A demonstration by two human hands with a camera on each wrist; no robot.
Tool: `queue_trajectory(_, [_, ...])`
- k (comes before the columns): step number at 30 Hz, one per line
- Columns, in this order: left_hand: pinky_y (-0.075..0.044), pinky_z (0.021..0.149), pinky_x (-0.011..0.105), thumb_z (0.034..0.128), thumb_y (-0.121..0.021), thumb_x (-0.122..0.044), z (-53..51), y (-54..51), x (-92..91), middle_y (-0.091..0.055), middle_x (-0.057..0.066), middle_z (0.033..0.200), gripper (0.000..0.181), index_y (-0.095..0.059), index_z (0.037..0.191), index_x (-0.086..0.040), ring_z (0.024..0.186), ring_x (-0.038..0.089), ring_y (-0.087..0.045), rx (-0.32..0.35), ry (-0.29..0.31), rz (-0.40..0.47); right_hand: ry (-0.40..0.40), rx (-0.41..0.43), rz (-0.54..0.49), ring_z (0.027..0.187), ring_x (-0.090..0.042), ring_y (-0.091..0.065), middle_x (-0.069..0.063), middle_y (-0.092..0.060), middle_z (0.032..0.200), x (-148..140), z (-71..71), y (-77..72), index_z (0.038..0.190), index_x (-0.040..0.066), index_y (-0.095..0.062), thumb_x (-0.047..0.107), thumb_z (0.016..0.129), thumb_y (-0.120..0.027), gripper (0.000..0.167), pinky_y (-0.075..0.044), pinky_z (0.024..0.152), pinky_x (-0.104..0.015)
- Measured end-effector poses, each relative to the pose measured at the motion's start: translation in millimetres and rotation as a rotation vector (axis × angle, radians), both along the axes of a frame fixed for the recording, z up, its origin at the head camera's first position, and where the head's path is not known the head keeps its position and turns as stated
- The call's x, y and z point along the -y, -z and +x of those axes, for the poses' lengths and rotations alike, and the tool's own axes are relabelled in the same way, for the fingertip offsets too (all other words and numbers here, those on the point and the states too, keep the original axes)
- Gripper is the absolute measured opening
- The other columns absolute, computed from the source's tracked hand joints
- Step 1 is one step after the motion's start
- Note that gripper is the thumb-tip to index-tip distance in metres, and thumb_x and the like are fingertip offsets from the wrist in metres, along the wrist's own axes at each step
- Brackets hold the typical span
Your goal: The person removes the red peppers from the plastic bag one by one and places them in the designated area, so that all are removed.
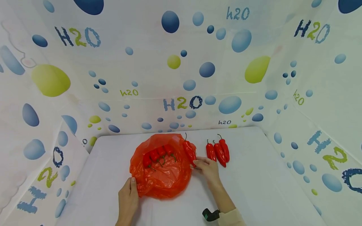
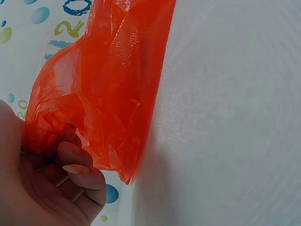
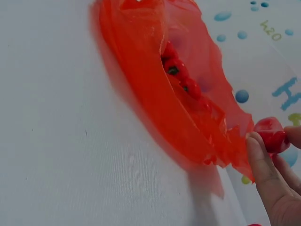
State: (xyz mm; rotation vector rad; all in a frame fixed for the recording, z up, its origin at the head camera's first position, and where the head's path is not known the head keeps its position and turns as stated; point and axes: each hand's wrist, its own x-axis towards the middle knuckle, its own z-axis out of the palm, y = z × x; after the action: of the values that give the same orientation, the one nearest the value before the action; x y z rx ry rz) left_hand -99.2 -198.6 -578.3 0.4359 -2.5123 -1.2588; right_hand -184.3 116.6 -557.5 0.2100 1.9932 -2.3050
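Note:
A red plastic bag (image 1: 169,171) lies wide open on the white table, with several red peppers (image 1: 161,153) in a row inside, green stems toward the near side. My left hand (image 1: 128,197) pinches the bag's left rim; in the left wrist view its fingers curl at the crumpled plastic (image 2: 108,94). At the bag's right edge my right hand (image 1: 207,169) holds one red pepper (image 1: 189,152) by its lower end, stem pointing away. The right wrist view shows that pepper (image 3: 272,135) between thumb and fingers, beside the bag's rim (image 3: 188,117).
Three more red peppers (image 1: 217,151) lie side by side to the right of the bag. A black wrist device (image 1: 210,215) sits by the right sleeve (image 1: 232,218). White cloth walls (image 1: 147,69) with blue and green drops enclose the table (image 1: 268,188) at the back and sides.

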Motion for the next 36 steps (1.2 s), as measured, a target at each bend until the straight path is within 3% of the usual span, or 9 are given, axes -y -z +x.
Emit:
queue_trajectory(6, [-0.036,0.06,0.027,0.1153,-0.036,-0.033,0.4,1.6,0.3,-0.039,0.002,0.068,0.041,-0.056,0.092,-0.007,0.066,0.018,-0.043,-0.014,0.004,-0.003,0.049,0.02,-0.016,0.101,-0.041,-0.074,-0.018,-0.077,0.103,-6.9,-1.2,2.4,0.124,-0.002,-0.07,0.021,0.099,-0.074,0.034,-0.057,0.091,-0.047])
queue_trajectory(18, [-0.036,0.061,0.028,0.1152,-0.036,-0.034,0.2,2.9,1.2,-0.04,0.002,0.068,0.041,-0.058,0.094,-0.006,0.067,0.018,-0.044,-0.023,0.008,0.002,0.15,0.054,0.006,0.101,-0.037,-0.075,-0.02,-0.072,0.114,-18.3,-4.3,8.9,0.129,-0.004,-0.067,0.019,0.098,-0.075,0.039,-0.056,0.092,-0.047])
queue_trajectory(30, [-0.036,0.061,0.027,0.1154,-0.032,-0.037,0.7,1.2,2.2,-0.041,0.002,0.07,0.044,-0.058,0.099,-0.005,0.069,0.018,-0.045,0.026,0.023,0.013,0.21,0.072,-0.039,0.094,-0.038,-0.076,-0.028,-0.061,0.125,-24.9,-5.0,18.4,0.127,-0.01,-0.065,0.013,0.099,-0.073,0.037,-0.059,0.086,-0.047])
queue_trajectory(36, [-0.037,0.062,0.027,0.1154,-0.032,-0.038,0.5,1.1,2.6,-0.041,0.002,0.07,0.045,-0.059,0.1,-0.005,0.069,0.018,-0.045,0.026,0.024,0.011,0.235,0.114,-0.028,0.098,-0.038,-0.076,-0.028,-0.063,0.125,-28.2,-3.5,18.9,0.125,-0.008,-0.067,0.015,0.099,-0.074,0.035,-0.059,0.086,-0.045])
